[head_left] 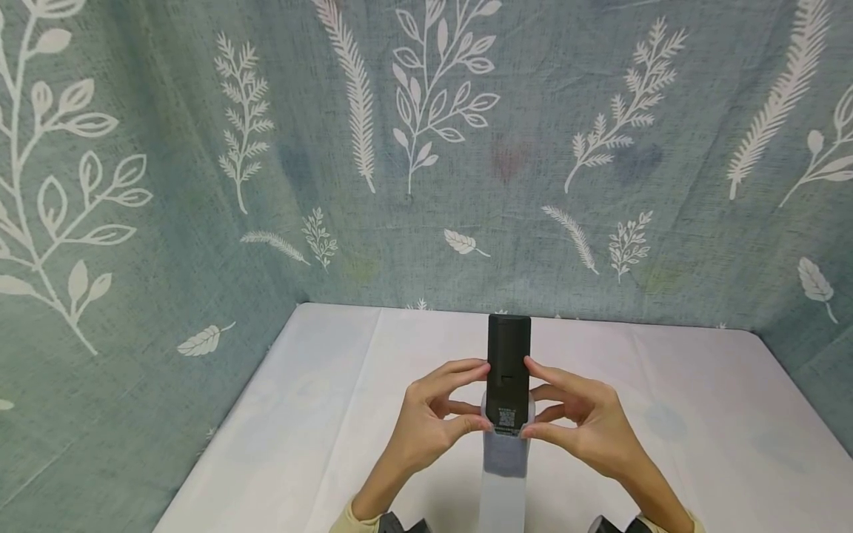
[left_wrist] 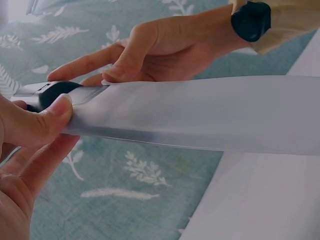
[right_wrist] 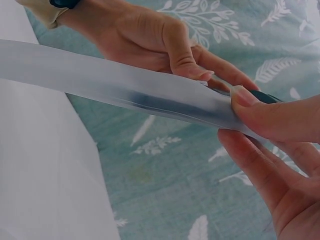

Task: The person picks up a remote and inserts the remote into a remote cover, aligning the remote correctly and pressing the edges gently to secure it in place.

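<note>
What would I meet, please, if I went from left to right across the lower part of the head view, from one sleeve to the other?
Left sleeve → left-hand fingers → black device → right-hand fingers → right sleeve.

We see a blue-green cloth (head_left: 413, 222) hanging along the far side and at the left and right of a white table (head_left: 293, 414). Pale prints cover it: a large leafy branch (head_left: 52, 207) at left, a feathery frond (head_left: 353, 81) and a faint reddish patch (head_left: 512, 159) at the far side. We notice a long crease (head_left: 352, 400) running from near to far across the tabletop's left part.
</note>
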The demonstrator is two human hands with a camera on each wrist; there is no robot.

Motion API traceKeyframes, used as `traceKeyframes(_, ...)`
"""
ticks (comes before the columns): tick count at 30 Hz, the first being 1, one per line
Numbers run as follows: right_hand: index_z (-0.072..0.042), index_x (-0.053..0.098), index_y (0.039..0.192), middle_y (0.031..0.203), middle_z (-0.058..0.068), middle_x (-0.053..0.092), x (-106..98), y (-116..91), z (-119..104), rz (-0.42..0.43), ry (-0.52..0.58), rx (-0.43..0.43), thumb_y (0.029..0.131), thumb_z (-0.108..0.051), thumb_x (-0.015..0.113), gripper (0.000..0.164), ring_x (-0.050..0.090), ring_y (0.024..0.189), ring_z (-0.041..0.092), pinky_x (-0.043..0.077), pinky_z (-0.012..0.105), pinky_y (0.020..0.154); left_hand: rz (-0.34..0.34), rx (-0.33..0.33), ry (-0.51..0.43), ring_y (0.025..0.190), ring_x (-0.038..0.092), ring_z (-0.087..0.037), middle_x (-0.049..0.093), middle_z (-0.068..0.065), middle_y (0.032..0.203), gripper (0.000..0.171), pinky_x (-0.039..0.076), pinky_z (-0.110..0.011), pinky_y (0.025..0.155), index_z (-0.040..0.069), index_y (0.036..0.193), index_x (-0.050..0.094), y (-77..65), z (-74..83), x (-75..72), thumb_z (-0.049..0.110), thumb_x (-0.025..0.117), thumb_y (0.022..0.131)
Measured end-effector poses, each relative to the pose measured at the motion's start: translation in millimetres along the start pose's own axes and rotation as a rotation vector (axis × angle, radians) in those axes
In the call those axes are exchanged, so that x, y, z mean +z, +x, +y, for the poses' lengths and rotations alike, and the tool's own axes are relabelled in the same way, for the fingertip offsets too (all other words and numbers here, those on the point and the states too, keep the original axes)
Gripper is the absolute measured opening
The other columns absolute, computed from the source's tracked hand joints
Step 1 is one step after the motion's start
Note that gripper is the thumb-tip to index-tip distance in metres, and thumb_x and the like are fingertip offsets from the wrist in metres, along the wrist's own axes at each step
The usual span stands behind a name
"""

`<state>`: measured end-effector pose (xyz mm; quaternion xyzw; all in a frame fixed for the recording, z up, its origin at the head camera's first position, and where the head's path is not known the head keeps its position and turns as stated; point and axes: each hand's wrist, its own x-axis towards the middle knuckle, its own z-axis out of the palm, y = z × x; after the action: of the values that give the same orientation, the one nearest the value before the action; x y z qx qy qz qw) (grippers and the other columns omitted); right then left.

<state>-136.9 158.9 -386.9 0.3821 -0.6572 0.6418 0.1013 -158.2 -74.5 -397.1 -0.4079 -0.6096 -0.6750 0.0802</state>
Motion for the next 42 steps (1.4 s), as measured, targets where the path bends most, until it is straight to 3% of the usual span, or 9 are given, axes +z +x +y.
traceKeyframes(42, 0.014, 0.045, 0.131, 0.124, 0.006, 0.062, -0.2, 2.9, 1.4, 0.023, 0.004, -0.002, 0.066, 0.019, 0.075, 0.071, 0.066, 0.095, 0.019, 0.059, 0.039, 0.064, 0.026, -0.008, -0.005, 0.113, 0.057, -0.027, 0.054, -0.025, 0.123, 0.059, 0.058, -0.041, 0.071, -0.010, 0.124, 0.056, 2.0, 3.9, 0.7, -0.017, 0.074, 0.069)
